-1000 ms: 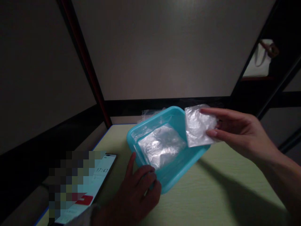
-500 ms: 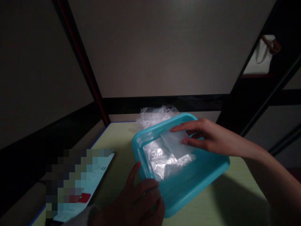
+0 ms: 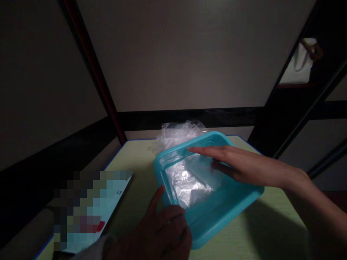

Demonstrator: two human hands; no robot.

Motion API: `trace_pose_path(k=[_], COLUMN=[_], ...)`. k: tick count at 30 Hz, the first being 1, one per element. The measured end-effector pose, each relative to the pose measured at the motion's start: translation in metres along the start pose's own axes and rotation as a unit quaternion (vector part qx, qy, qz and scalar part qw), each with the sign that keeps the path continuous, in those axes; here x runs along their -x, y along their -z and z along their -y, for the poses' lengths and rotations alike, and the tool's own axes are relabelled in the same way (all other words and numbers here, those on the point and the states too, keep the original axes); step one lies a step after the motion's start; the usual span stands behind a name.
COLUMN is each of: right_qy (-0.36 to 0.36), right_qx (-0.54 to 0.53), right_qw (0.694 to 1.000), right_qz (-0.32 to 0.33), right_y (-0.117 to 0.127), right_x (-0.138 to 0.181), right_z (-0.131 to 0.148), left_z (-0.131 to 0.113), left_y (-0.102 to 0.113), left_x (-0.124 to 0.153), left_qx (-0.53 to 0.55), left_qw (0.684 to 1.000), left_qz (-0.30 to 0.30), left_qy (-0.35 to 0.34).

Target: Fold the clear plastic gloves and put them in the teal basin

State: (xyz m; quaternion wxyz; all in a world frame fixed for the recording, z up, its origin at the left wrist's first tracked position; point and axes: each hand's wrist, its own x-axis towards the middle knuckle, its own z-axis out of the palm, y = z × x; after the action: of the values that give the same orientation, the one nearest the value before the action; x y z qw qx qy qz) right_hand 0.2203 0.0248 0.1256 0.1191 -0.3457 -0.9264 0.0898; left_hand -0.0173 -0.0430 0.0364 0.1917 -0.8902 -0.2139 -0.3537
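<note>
A turquoise plastic tub stands on the pale green table. Folded clear plastic bags lie inside it. My right hand reaches into the tub from the right, fingers stretched out flat over the bags, the thumb tucked under against the plastic. My left hand grips the tub's near left corner, fingers curled over the rim and the forefinger pointing up along the wall.
A crumpled heap of clear plastic lies behind the tub at the table's far edge. A phone with a lit screen rests at the left. Dark frame posts rise at the back left and right. A white bag hangs far right.
My right hand carried a folded plastic bag from above the tub's right rim down into the tub and now lies flat over the stack. The left hand has kept hold of the corner.
</note>
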Motion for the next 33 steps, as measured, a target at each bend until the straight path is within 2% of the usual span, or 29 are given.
trace_pose_path(k=[10,14,15,17,18,23,25,27,30,33], right_qy=[-0.01,-0.034,-0.035,-0.029,-0.025,-0.018,-0.02,-0.021,-0.019,-0.018], right_qx=[0.016,0.032,0.033,0.032,0.031,0.069,0.104,0.135,0.166,0.174], right_qw=[0.999,0.998,0.997,0.997,0.996,0.992,0.989,0.987,0.984,0.982], right_qz=[0.05,0.053,0.057,0.069,0.076,0.101,0.101,0.088,0.065,0.07], right_y=[-0.006,-0.01,-0.011,-0.011,-0.011,-0.008,-0.008,-0.011,-0.017,-0.02], right_x=[0.0,0.0,0.0,-0.001,-0.002,-0.005,-0.005,-0.005,-0.004,-0.003], right_z=[-0.008,-0.011,-0.012,-0.012,-0.012,-0.005,-0.001,0.001,0.003,0.005], left_z=[-0.001,-0.001,-0.001,-0.001,-0.001,0.001,0.002,0.001,-0.002,-0.002], left_y=[0.001,0.0,0.0,-0.001,-0.002,-0.004,-0.004,-0.003,-0.002,-0.003], left_x=[-0.002,-0.002,-0.001,0.0,0.0,0.0,0.0,0.0,0.001,0.002], left_qx=[0.009,0.023,0.02,0.023,0.016,0.008,0.003,-0.002,0.004,0.006], left_qw=[1.0,0.999,1.0,1.0,1.0,0.999,0.998,1.0,1.0,1.0], left_qz=[0.001,-0.027,0.007,-0.002,0.018,-0.015,-0.029,0.019,0.014,0.014], left_qy=[0.004,-0.021,-0.001,-0.011,-0.007,-0.028,-0.05,-0.025,-0.004,-0.006])
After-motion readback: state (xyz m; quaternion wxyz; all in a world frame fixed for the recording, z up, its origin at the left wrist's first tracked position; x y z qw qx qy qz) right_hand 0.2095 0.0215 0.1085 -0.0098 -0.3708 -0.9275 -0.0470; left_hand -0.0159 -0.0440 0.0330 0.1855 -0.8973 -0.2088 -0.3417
